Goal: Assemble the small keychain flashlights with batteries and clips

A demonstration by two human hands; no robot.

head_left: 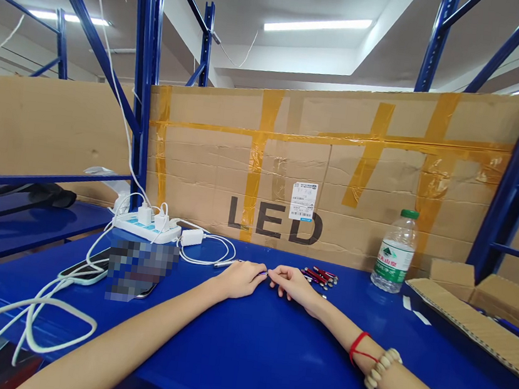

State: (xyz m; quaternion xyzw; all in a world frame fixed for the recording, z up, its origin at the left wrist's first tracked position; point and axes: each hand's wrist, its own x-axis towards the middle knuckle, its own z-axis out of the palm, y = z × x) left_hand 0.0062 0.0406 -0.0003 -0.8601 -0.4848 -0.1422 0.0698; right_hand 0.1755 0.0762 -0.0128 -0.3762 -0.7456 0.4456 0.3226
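Note:
My left hand (244, 279) is closed, palm down, just above the blue tabletop. From its fingertips pokes the short, dark purple end of a slim pen (263, 273); the rest is hidden by the fingers. Facing it, my right hand (293, 284) has thumb and forefinger pinched together at the pen's tip. Whatever lies inside that pinch is too small to make out. Behind the right hand is a loose pile of shiny red pens (318, 276) with silver ends. A silver pen-like stick (227, 264) lies beside the left hand, partly covered by it.
A power strip (146, 228) with chargers and white cables (90, 262) occupies the left, near a phone (84, 271) and a blurred patch. At right stand a water bottle (395, 252) and an open cardboard box (477, 309). A cardboard wall (210, 169) closes the back.

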